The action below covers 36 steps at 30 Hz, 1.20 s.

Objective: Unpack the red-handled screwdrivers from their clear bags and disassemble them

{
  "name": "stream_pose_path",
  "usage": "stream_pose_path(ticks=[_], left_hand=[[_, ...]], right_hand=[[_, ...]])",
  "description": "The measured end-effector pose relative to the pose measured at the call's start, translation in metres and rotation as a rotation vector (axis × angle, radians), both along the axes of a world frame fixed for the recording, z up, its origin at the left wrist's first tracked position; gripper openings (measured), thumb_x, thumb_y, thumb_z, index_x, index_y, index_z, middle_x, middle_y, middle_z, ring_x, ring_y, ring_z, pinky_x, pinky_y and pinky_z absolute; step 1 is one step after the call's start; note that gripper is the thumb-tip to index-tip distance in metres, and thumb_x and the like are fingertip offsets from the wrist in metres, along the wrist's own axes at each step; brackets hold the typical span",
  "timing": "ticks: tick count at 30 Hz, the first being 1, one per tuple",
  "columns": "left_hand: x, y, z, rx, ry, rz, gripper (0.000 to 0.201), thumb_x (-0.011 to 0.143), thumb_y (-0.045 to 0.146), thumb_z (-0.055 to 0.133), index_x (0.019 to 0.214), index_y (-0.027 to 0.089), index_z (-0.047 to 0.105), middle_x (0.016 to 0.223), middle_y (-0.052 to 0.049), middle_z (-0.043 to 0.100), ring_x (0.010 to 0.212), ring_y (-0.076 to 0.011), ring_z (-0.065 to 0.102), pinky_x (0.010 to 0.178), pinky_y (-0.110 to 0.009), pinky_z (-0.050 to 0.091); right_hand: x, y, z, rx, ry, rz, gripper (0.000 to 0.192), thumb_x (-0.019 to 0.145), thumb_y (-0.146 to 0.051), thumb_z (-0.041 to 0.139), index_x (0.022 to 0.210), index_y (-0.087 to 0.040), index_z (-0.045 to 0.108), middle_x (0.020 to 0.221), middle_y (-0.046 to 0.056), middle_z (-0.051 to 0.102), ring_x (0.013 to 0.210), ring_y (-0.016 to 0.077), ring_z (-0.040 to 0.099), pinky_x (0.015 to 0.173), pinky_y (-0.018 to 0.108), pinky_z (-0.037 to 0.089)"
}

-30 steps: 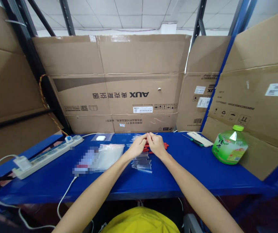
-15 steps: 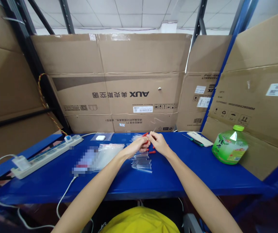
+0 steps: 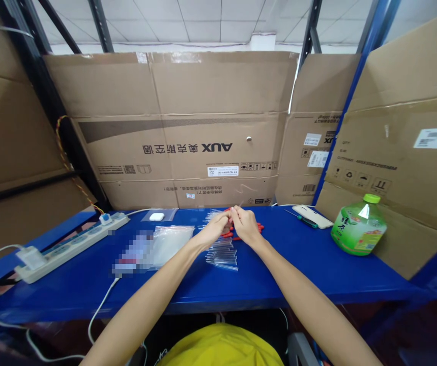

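Observation:
My left hand (image 3: 218,223) and my right hand (image 3: 244,222) meet over the blue table, both with pinched fingers. A thin clear tube (image 3: 240,204) pokes up just above the right fingertips. What the left fingers pinch is hidden. Beneath and between the hands lie red slender pieces (image 3: 258,226), partly covered by my fingers. A row of thin clear tubes (image 3: 222,254) lies just in front of the left hand, and further clear tubes (image 3: 211,215) show behind it.
Left of the hands are a clear plastic bag (image 3: 172,243), a blurred-out item (image 3: 133,253), a small white case (image 3: 156,217) and a power strip (image 3: 77,245). To the right lie a screwdriver (image 3: 307,221), a pale flat object (image 3: 313,215) and a green bottle (image 3: 359,229). Cardboard (image 3: 187,91) walls the back.
My hands have drawn closer, fingertips now touching or nearly so. The right hand has shifted slightly left, and more red pieces show beside it. The view has shifted a little.

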<state>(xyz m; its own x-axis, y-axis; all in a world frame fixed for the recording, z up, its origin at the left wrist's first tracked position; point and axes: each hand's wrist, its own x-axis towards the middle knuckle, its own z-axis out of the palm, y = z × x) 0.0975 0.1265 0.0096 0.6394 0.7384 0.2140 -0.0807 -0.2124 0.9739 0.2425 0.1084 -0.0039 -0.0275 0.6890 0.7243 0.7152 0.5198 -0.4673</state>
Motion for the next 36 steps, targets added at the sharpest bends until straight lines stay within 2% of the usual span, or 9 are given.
stream_pose_path(ticks=[5,9,16,20,23,26,28,32,36], left_hand=[[0.001,0.005,-0.004,-0.051,-0.043,-0.028,0.012,0.081,0.027,0.048,0.074,0.019,0.041,0.064,0.006,0.026,0.058,-0.0098,0.019,0.053,-0.024,0.019],[-0.001,0.003,0.002,-0.128,-0.055,-0.066,0.018,0.082,0.029,0.051,0.073,0.019,0.040,0.064,0.006,0.028,0.056,-0.0087,0.022,0.053,-0.022,0.020],[-0.008,-0.003,0.010,-0.360,-0.081,-0.255,0.031,0.090,0.046,0.057,0.084,0.018,0.047,0.064,0.007,0.030,0.052,-0.0075,0.027,0.051,-0.020,0.025],[-0.010,-0.002,0.008,-0.224,-0.032,-0.210,0.033,0.093,0.050,0.055,0.086,0.018,0.047,0.063,0.008,0.025,0.050,-0.0071,0.020,0.049,-0.020,0.020],[-0.008,0.000,0.004,0.089,0.054,-0.032,0.027,0.094,0.044,0.053,0.087,0.018,0.049,0.069,0.005,0.040,0.058,-0.0090,0.034,0.055,-0.020,0.031],[-0.005,0.003,-0.001,0.356,0.140,0.123,0.016,0.093,0.031,0.046,0.083,0.018,0.049,0.081,0.000,0.053,0.075,-0.0132,0.047,0.070,-0.024,0.041],[-0.004,0.004,-0.003,0.383,0.168,0.131,0.013,0.091,0.025,0.041,0.082,0.019,0.048,0.081,0.000,0.053,0.076,-0.0142,0.048,0.073,-0.026,0.042],[-0.002,0.006,-0.006,0.297,0.125,0.092,0.008,0.085,0.025,0.040,0.080,0.020,0.043,0.075,0.001,0.047,0.070,-0.0138,0.043,0.068,-0.025,0.041],[0.002,0.005,-0.008,0.202,0.029,0.079,0.006,0.082,0.025,0.042,0.079,0.019,0.044,0.073,0.002,0.044,0.067,-0.0128,0.039,0.066,-0.025,0.039]], right_hand=[[-0.004,0.001,-0.001,-0.046,0.100,0.045,0.042,0.103,-0.041,0.033,0.071,-0.022,0.051,0.064,0.003,0.064,0.057,0.0154,0.059,0.061,0.026,0.037],[-0.003,0.005,-0.002,-0.086,0.248,0.105,0.046,0.101,-0.050,0.036,0.067,-0.022,0.048,0.060,0.001,0.059,0.056,0.0147,0.054,0.059,0.027,0.037],[0.007,0.013,-0.001,-0.371,0.640,0.388,0.050,0.088,-0.069,0.042,0.066,-0.026,0.033,0.051,-0.008,0.031,0.042,0.0102,0.024,0.043,0.025,0.024],[0.009,0.013,0.000,-0.297,0.566,0.379,0.049,0.091,-0.066,0.041,0.065,-0.025,0.035,0.053,-0.006,0.038,0.046,0.0110,0.031,0.047,0.025,0.028],[0.011,0.011,0.000,-0.184,0.351,0.195,0.050,0.096,-0.061,0.042,0.065,-0.022,0.048,0.058,-0.001,0.052,0.054,0.0130,0.045,0.054,0.025,0.034],[0.013,0.011,-0.002,-0.166,0.147,0.026,0.054,0.100,-0.057,0.039,0.063,-0.021,0.056,0.060,0.002,0.060,0.059,0.0151,0.055,0.059,0.025,0.036],[0.012,0.011,-0.003,-0.164,0.086,0.006,0.058,0.102,-0.054,0.035,0.060,-0.021,0.057,0.059,0.004,0.062,0.060,0.0163,0.059,0.061,0.026,0.038],[0.007,0.011,-0.004,-0.133,0.090,0.089,0.060,0.104,-0.050,0.030,0.062,-0.020,0.059,0.064,0.006,0.067,0.063,0.0174,0.062,0.065,0.027,0.041],[0.002,0.008,-0.003,-0.088,0.114,0.094,0.057,0.103,-0.051,0.030,0.065,-0.020,0.058,0.065,0.006,0.066,0.061,0.0172,0.060,0.064,0.027,0.039]])
